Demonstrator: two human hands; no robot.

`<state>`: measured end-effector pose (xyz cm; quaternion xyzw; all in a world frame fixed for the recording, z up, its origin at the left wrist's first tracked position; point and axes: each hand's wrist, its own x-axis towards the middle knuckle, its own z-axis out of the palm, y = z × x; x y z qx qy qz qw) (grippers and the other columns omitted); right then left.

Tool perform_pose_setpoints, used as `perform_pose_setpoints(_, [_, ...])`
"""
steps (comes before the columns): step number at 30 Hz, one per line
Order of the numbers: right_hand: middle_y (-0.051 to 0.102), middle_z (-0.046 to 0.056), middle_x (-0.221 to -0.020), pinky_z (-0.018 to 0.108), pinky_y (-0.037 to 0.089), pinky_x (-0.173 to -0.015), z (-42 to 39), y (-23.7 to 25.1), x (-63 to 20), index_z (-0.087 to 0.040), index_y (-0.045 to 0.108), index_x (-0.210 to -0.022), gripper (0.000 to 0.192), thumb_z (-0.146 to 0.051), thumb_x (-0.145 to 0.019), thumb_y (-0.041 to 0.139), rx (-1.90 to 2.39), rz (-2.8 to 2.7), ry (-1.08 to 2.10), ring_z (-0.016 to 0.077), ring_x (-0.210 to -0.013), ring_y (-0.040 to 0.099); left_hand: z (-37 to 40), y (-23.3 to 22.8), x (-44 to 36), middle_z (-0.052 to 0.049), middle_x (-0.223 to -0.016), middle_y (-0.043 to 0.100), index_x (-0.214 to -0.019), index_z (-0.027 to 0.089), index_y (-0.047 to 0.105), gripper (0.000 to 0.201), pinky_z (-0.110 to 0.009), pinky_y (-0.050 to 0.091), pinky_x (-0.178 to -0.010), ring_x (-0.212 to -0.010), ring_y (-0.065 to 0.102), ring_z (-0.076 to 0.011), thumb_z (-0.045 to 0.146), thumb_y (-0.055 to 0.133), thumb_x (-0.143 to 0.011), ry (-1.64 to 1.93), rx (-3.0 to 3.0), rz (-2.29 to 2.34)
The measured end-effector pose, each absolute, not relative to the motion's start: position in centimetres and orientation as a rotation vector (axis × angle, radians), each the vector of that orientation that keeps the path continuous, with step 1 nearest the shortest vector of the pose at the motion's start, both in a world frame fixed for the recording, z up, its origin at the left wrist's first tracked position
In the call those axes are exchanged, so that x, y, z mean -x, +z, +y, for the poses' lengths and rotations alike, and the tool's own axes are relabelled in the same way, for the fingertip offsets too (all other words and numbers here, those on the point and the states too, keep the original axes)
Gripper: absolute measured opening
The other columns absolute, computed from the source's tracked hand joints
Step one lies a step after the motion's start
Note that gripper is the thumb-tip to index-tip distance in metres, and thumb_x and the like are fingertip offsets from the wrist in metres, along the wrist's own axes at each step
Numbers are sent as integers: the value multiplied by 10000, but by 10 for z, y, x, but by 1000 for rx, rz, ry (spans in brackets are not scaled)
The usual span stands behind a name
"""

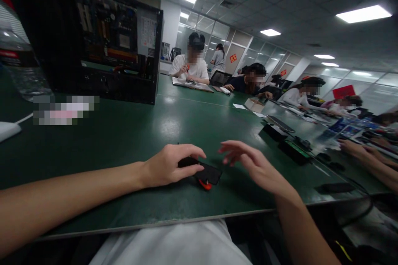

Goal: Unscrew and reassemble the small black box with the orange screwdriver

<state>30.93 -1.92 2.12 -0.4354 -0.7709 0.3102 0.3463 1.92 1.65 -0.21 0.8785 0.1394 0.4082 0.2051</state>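
A: What stands leftmost of the big things?
B: An open computer case (124, 87), on the green bench (124, 132). Next comes the left hand (169, 165), thumb and forefinger parted at a flat black piece (214, 174); whether they grip it, I can't tell.
A: Where's the piece?
B: Near the bench's front edge, between the hands, a red-orange item (205, 185) showing at its near side.
A: How would it handle?
B: Likely light and stiff, perhaps slick across the face. I'd take it by the long edges.
A: And the right hand (253, 165)?
B: Apart from the piece, empty, fingers loosely curled.
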Motion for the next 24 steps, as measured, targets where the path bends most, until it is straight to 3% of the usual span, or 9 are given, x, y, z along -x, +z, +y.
perform_pose_setpoints(2, [712,70,-1120,297,542,-794,-23,28,-267,-218,614,-1269,432,-493,-936,614,1069,-2186,948,163,-863,673,16,-3,-19,-50,-973,739,-1099,160,654,194,-221,532,-775,-823,689,-141,237,689,-925,1210,-2422,374])
perform_pose_setpoints(5, [682,2,-815,241,489,-680,-27,34,-239,-193,688,-1032,242,-402,-975,579,1079,-2286,979,114,-685,607,15,-2,-20,-37,-925,717,-1100,154,656,246,-225,526,-718,-760,656,-134,260,727,-890,1228,-2374,439])
perform_pose_setpoints(7, [617,-13,-685,233,461,-635,-28,34,-240,-179,685,-911,282,-386,-1008,521,1083,-2245,994,106,-626,570,16,0,-21,-29,-888,707,-1122,146,657,295,-230,519,-672,-709,635,-131,275,737,-869,1195,-2307,540])
perform_pose_setpoints(10, [692,24,-849,240,479,-600,-29,31,-253,-184,668,-1078,255,-398,-992,559,1054,-2011,1128,102,-615,575,19,3,-23,-13,-791,703,-1038,141,695,177,-222,489,-620,-652,622,-123,245,665,-899,1096,-2238,626])
perform_pose_setpoints(13, [715,63,-1026,224,448,-497,-32,25,-261,-212,584,-1245,362,-394,-939,653,987,-1776,1344,77,-544,556,20,4,-23,-20,-760,708,-945,139,719,135,-216,461,-604,-636,612,-119,208,606,-922,1042,-2280,617])
perform_pose_setpoints(15, [710,54,-991,204,385,-432,-35,22,-262,-231,567,-1244,409,-452,-916,670,910,-1652,1502,59,-483,511,20,5,-23,-33,-782,707,-948,134,718,141,-218,459,-613,-641,605,-119,197,594,-927,977,-2370,541])
perform_pose_setpoints(18, [678,21,-866,197,287,-358,-38,26,-271,-256,582,-1145,482,-677,-919,521,829,-1454,1629,46,-393,385,18,6,-21,-54,-794,698,-905,142,706,169,-236,471,-664,-688,615,-140,223,568,-959,756,-2558,332])
perform_pose_setpoints(21, [657,25,-804,235,391,-415,-34,43,-304,-242,598,-1009,495,-711,-906,480,943,-1345,1326,86,-445,441,18,6,-20,-61,-737,669,-794,155,664,298,-270,465,-698,-692,602,-164,271,500,-1015,615,-2692,240])
perform_pose_setpoints(24, [712,104,-938,329,541,-666,-22,65,-368,-200,644,-1037,455,-611,-846,609,1131,-1318,667,186,-711,636,20,6,-21,-47,-682,625,-721,170,606,379,-283,446,-690,-659,569,-166,296,449,-1042,584,-2738,284])
